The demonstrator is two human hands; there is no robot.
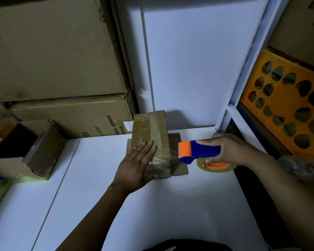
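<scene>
We press the left hand flat, fingers spread, steadying the box. The right hand grips the tape dispenser, ready to seal.

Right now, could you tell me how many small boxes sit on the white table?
2: the taped box under the left hand, another box further left on the table; more may be hidden.
</scene>
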